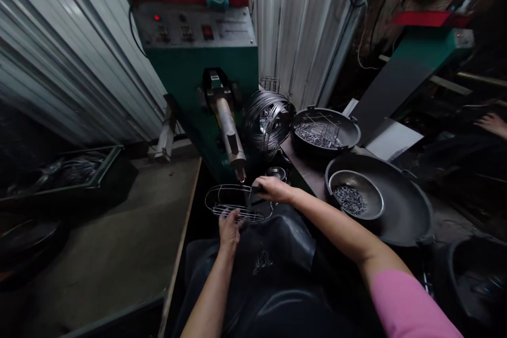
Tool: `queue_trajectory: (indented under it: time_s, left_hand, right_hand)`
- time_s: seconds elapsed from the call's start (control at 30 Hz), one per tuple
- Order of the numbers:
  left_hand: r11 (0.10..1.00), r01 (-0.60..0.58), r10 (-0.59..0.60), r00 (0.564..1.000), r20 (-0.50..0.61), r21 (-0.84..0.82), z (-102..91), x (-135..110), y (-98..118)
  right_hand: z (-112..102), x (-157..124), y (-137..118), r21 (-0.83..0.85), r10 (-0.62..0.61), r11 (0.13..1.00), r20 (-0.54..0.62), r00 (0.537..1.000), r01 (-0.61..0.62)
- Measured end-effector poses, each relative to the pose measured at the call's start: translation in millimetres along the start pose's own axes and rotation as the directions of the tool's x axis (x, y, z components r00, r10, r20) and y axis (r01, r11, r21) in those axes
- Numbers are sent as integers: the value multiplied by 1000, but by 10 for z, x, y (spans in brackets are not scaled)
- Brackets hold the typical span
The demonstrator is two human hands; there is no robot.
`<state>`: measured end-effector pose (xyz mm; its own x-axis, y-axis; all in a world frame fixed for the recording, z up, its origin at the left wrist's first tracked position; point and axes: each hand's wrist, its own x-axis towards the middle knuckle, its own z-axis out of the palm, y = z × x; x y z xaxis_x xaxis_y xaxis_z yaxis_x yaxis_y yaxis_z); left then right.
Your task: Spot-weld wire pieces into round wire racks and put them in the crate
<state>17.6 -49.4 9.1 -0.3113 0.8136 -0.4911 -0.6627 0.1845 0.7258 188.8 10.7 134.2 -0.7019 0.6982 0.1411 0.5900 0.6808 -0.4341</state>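
Observation:
A wire basket (217,206) with a rounded end and parallel bars lies tilted above my lap, just below the electrode tip (241,174) of a green spot welder (174,68). My left hand (228,229) pinches its near barred side between thumb and fingers. At the basket's right far side my right hand (274,189) is closed, its fingers round a small dark thing I cannot make out. Several short bent wire pieces (262,262) rest on the dark apron (285,237) over my lap. A small metal bowl (276,172) stands just behind my right hand.
Coiled wire (269,119) stands right of the welder. A black pan (348,129) holds wire parts; a larger pan (407,206) holds a steel bowl (376,200) of small metal pieces. A green bin (111,163) stands left. Another person's hand (493,124) shows at far right.

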Motion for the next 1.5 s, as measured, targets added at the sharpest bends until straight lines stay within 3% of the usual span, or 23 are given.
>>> queue_trajectory:
  time_s: [0.17, 0.3, 0.4, 0.5, 0.67, 0.8, 1.5]
  left_hand:
    - [1000, 2, -2, 1000, 30, -2, -8, -3, -10]
    - [997, 37, -32, 996, 87, -65, -9, -7, -60]
    - [991, 38, -25, 995, 95, -132, 13, 2, -93]
    - [986, 1, 7, 999, 51, -166, 49, 34, -101]
    - [982, -37, 37, 999, -3, -185, 115, 123, -100]
    - [980, -22, 22, 1000, -1, -198, 168, 163, -103]
    - [972, 36, -27, 999, 40, -232, 216, 169, -135]
  right_hand:
    - [-49, -23, 8, 27, -52, 998, -1, 999, 52]
    - [52, -65, -36, 198, -65, 975, -196, 978, 104]
    - [178, -90, -85, 441, 62, 892, -330, 942, 96]
    - [282, -78, -116, 616, 253, 788, -328, 910, 3]
    - [364, 25, -89, 747, 417, 662, -300, 858, -61]
    - [374, 92, -70, 789, 476, 611, -304, 825, -61]
    - [381, 96, -64, 683, 404, 731, -425, 810, -7]
